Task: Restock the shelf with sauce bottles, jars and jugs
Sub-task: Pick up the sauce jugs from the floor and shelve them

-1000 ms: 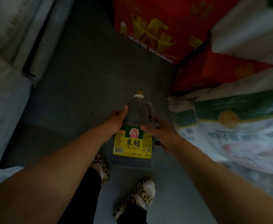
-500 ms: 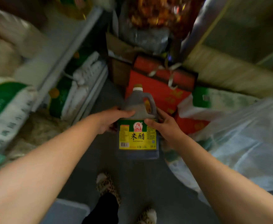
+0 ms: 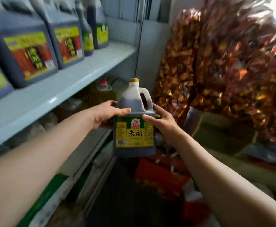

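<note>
Head view: both hands, left [image 3: 104,114] and right [image 3: 162,122], clasp a jug [image 3: 134,122] short of the shelf [image 3: 78,74], which already carries jugs [image 3: 31,51], so placing remains.

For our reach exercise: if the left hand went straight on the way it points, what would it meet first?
The left hand points right, against the vinegar jug it already grips, so the jug blocks it at once; the right hand lies beyond.
</note>
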The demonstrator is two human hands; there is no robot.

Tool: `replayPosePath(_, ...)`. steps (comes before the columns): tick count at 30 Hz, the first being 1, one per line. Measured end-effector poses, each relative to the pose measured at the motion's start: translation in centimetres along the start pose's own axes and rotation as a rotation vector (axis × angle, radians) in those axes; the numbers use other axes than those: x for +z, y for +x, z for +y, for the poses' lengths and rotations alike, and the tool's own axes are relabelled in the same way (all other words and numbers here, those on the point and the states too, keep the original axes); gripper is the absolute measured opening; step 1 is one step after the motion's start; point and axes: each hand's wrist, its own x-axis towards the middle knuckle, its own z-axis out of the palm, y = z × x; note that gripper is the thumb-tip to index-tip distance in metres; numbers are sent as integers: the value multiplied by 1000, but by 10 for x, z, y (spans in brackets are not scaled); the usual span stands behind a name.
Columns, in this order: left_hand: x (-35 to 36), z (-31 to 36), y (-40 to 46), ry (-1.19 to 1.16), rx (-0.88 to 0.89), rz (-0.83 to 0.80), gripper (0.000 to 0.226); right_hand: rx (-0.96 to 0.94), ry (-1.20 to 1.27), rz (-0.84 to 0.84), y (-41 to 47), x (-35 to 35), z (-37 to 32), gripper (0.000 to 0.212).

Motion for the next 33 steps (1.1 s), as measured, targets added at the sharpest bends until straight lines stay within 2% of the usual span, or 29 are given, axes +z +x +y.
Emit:
replayPosePath(6, -39, 89, 43, -33, 164, 180, 82, -175, 17, -159, 113, -12, -71, 54)
replayPosePath(12, -71, 178, 132, -61, 200, 380, 77, -234, 91, -295, 270, -41, -127, 65)
replayPosePath(17, -96, 227, 207, -119, 168, 533, 79, -233, 102, -491, 401, -54, -153, 70)
replayPosePath(20, -110, 243, 248, -75, 194, 653, 98, -263, 108, -591, 463, -52, -158, 74)
replayPosePath(23, -124, 251, 281, 34, 219, 789, 92, -303, 94, -637, 513, -46, -159, 74)
replayPosePath(26, -138, 251, 313, 73, 200, 894, 96, -304, 79, -686, 557, -38, -158, 74)
replayPosePath(33, -162, 242, 358, 133, 140, 992, 94, -283, 25, -815, 626, -19, -154, 74)
